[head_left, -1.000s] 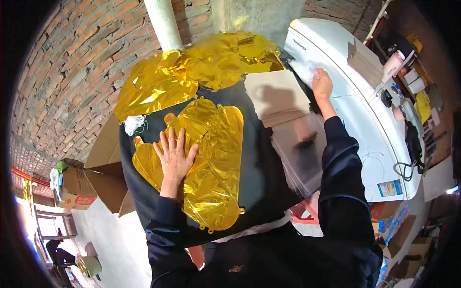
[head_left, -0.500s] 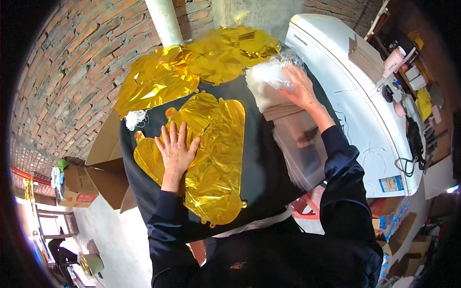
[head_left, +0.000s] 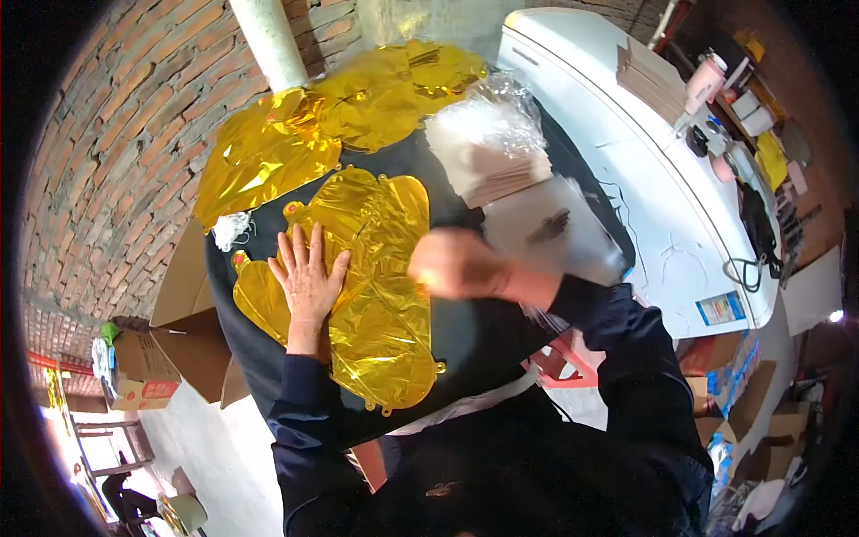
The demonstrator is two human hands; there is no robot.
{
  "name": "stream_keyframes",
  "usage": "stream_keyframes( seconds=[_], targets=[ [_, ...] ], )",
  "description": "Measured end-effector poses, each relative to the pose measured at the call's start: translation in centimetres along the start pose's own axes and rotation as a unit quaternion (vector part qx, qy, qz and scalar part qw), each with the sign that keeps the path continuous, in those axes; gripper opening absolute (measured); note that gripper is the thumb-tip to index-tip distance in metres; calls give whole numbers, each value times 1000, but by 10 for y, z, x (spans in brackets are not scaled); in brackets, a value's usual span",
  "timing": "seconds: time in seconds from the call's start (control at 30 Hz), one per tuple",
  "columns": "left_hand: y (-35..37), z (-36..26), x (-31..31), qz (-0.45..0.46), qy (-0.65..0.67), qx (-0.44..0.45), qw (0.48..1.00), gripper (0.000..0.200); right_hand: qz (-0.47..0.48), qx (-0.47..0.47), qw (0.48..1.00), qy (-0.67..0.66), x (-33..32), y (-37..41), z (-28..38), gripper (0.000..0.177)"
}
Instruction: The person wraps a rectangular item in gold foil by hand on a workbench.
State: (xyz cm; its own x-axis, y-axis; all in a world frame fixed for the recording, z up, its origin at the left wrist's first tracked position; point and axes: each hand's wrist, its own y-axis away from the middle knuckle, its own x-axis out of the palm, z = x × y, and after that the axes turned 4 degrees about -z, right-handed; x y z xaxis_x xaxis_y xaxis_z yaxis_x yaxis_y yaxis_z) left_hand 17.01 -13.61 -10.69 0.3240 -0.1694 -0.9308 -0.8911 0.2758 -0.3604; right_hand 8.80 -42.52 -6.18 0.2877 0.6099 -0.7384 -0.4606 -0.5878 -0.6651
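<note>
While the left hand (head_left: 310,288) lies flat w/ fingers spread wide on the gold foil balloon (head_left: 385,295), the right hand (head_left: 456,264) blurs over its right edge, fingers seemingly curled; can't tell if it's gripping anything. The balloon's flat on the black cloth (head_left: 470,349), long axis running approx. far to near, rounded end w/ small tabs at the near side, red-marked tabs pointing far left. Clear bags (head_left: 519,242) are to its right, white string (head_left: 233,230) near its far-left side.

There are two hands (head_left: 309,279) (head_left: 458,264), one white pole (head_left: 268,45), one pink bottle (head_left: 706,82) and one string bundle (head_left: 232,230).
</note>
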Motion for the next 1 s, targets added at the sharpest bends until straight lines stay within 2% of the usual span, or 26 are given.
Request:
stream_keyframes(
  seconds=[0.03,0.17,0.27,0.37,0.4,0.5,0.53,0.57,0.6,0.63,0.67,0.7,0.73,0.8,0.83,0.9,0.97,1.0],
  targets=[
    [0,1,0,2,-4,0,1000,76,28,-73,997,-21,16,4,14,19],
    [0,3,0,9,-13,6,1000,76,122,-78,989,-8,52,5,59,29],
    [0,3,1,9,-19,5,1000,77,40,-34,996,67,49,1,67,30],
    [0,3,2,6,-16,4,1000,77,68,-16,995,74,42,6,66,39],
    [0,3,2,1,-10,6,1000,77,33,-28,995,92,40,7,65,35],
    [-1,2,-1,24,-12,0,1000,76,63,-1,996,58,33,18,58,23],
    [-1,1,-2,28,-18,-2,999,75,80,23,995,55,23,24,52,19],
    [-1,0,-3,32,-23,-3,999,74,49,37,997,56,10,28,40,13],
    [-1,0,-4,36,-29,-5,999,73,18,68,985,159,0,38,32,8],
    [-1,0,-4,32,-27,-4,999,74,-44,91,990,97,-19,42,11,9],
    [-1,0,-2,29,-24,-3,999,74,-63,195,971,121,-36,54,-3,8],
    [-1,1,-1,26,-22,-2,999,75,-63,227,961,144,-59,68,-24,10],
    [-1,2,0,25,-23,-2,999,75,-51,310,930,191,-78,83,-40,8],
    [-1,2,1,24,-23,0,999,75,-59,340,891,295,-111,108,-78,17],
    [-1,2,1,26,-23,0,999,75,-58,426,844,319,-118,121,-92,30],
    [-2,1,0,30,-25,-3,999,75,-23,501,791,349,-124,144,-111,38],
    [-1,1,-1,35,-26,-7,999,75,49,452,826,333,-135,159,-118,43],
    [-2,1,-2,38,-25,-8,999,74,57,464,825,318,-134,163,-123,46]
  ],
)
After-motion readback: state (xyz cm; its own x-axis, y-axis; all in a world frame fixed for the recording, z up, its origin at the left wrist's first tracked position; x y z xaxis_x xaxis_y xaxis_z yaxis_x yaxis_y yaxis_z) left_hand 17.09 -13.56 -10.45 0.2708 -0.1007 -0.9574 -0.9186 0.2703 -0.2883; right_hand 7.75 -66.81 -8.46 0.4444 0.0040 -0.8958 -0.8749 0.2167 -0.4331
